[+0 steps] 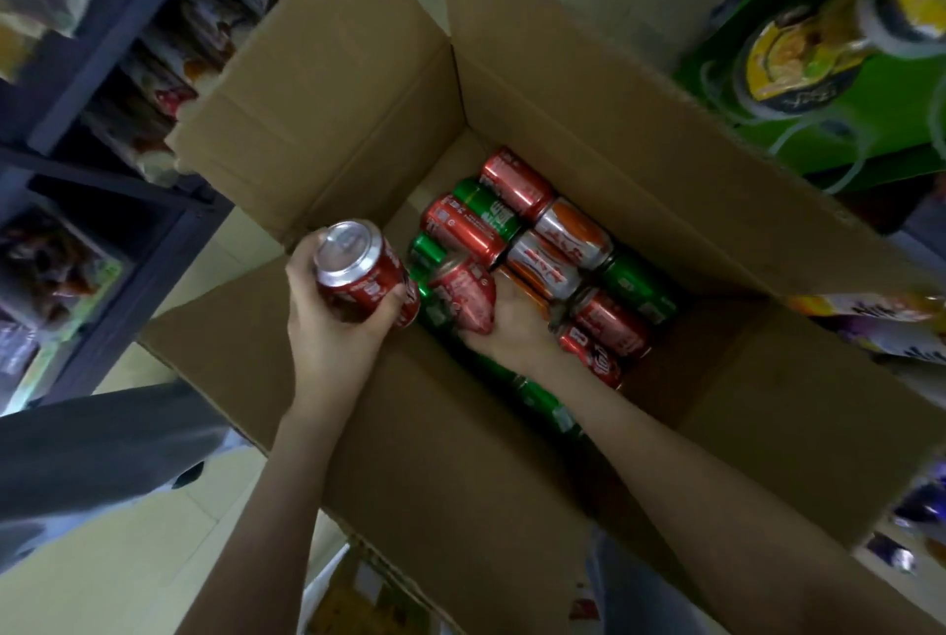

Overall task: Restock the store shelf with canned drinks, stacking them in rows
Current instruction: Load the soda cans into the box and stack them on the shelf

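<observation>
Our left hand (327, 327) grips a red cola can (363, 271) over the cardboard box's (614, 133) left flap. Our right hand (512, 322) curls round a second red can (463, 291) lying among the others inside. We should lift it straight up, clear of its neighbours. Pale floor tiles (102, 557) show beneath the box, and dark shelving (102, 86) stands at left.

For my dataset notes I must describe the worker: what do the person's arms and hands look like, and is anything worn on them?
Both hands are bare: the left hand and the right hand wear no gloves. No sleeve, watch or bracelet shows on the left forearm or the right forearm.
</observation>
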Available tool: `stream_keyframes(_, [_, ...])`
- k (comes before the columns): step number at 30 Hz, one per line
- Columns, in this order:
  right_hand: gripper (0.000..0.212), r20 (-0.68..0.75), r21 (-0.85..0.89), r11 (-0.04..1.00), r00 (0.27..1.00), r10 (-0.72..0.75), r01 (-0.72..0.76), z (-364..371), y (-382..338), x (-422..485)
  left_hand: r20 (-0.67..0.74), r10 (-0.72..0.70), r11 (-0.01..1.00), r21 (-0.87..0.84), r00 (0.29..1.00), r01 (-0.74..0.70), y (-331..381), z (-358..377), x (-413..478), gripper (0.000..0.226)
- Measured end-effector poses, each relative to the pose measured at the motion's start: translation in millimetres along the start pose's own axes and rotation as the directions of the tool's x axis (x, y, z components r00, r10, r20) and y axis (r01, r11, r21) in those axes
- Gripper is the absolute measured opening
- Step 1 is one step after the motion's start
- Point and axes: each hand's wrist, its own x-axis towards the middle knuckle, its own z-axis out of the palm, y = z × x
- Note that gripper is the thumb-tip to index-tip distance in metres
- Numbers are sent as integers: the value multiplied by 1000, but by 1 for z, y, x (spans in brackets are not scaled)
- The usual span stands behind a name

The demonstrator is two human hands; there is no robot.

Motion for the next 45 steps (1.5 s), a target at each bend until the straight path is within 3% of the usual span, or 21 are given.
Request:
stream_keyframes(5, [90, -125, 176, 983, 991, -37, 59, -88, -3, -94, 123, 94, 995, -28, 988, -91, 57, 22, -25, 80])
stream_keyframes(10, [85, -324, 276, 952, 945, -37, 132, -167, 15, -200, 224, 193, 981, -67, 955, -183, 144, 65, -84, 90])
stream_keyframes(16, [79, -527, 328, 905, 848, -62, 270, -235, 80, -342, 280, 339, 939, -160, 898, -304, 238, 128, -204, 67])
stream_keyframes(20, [75, -625, 347, 884, 780, -31, 314, -275, 130, -438, 348, 394, 911, -275, 851, -309, 293, 169, -286, 60])
stream_keyframes(29, [71, -859, 242, 850, 511, -37, 468, -373, 178, -599, 465, 590, 802, -433, 660, -412, 437, 222, -402, 63])
stream_keyframes(32, [63, -903, 166, 844, 423, -77, 509, -404, 180, -645, 455, 660, 747, -485, 598, -455, 488, 226, -426, 63])
stream_keyframes(35, [65, -935, 109, 829, 340, -103, 549, -432, 179, -684, 439, 719, 690, -541, 538, -481, 531, 226, -448, 80])
stream_keyframes(38, [67, -959, 36, 827, 253, -130, 561, -460, 175, -714, 406, 774, 630, -571, 486, -526, 564, 228, -460, 63])
stream_keyframes(40, [69, -969, -4, 822, 201, -145, 569, -478, 170, -730, 366, 803, 591, -590, 470, -550, 587, 228, -464, 56])
stream_keyframes(45, [66, -979, -54, 760, 114, -166, 648, -528, 146, -751, 268, 856, 503, -625, 441, -596, 647, 214, -466, 66])
